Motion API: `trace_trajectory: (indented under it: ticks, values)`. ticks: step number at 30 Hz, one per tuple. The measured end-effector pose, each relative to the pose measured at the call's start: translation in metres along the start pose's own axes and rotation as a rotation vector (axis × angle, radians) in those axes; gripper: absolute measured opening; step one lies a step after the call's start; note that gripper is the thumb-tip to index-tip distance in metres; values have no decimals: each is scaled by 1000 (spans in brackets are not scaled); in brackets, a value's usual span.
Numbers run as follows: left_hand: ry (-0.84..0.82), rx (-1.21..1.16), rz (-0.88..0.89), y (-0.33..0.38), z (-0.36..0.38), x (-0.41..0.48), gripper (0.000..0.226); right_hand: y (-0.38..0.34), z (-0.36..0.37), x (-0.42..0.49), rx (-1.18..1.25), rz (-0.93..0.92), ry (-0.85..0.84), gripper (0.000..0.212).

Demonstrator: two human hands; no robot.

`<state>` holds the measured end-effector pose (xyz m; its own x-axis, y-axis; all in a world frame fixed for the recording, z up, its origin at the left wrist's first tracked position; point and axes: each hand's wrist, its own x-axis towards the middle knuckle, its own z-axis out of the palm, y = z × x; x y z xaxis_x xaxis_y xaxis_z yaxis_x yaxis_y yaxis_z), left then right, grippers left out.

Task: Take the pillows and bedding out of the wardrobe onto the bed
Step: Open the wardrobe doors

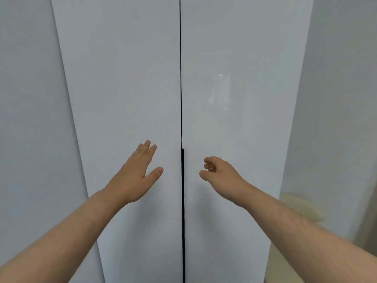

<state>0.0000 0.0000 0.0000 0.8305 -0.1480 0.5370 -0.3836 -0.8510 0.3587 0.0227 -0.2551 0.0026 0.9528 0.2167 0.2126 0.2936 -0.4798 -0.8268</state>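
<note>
A white glossy wardrobe fills the view, both doors closed: a left door [126,78] and a right door [240,58], split by a thin dark gap that widens into a dark recessed grip strip [183,201] lower down. My left hand [138,174] is flat, fingers stretched, close to or on the left door just left of the strip. Just right of the strip, my right hand [219,174] hovers with its fingers loosely curled and nothing in it. No pillows or bedding are visible.
A plain white panel or wall [30,119] stands left of the doors. On the right is another white wall [336,99], with a pale beige shape [302,207] low beside the wardrobe.
</note>
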Motion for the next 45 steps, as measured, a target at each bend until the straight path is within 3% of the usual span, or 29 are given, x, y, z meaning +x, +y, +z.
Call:
trace_trajectory:
  ticks: [6,9,10,12,23,25,29,33,36,45]
  values:
    - [-18,274,118,-69,42,80,70,5,47,94,107,159,13,53]
    - [-13,410,146,-93,59,108,69,6,65,124,111,186,79,17]
    - [-5,438,149,-99,63,113,69,8,70,131,120,201,95,17]
    - [30,459,174,-106,70,115,70,10,76,139,173,206,102,26]
    - [80,384,216,-114,68,115,66,12,72,120,301,184,32,18]
    - [77,229,179,-106,68,116,61,14,67,103,298,161,8,17]
    - [4,-536,10,-53,50,113,47,14,54,68,309,132,-26,18]
    - [-122,-1001,70,23,23,115,36,10,37,34,322,121,-75,18]
    - [-119,-1104,93,72,5,106,34,5,22,7,315,119,-105,24]
    - [31,-1125,47,183,4,31,45,23,-34,-93,290,63,-123,27]
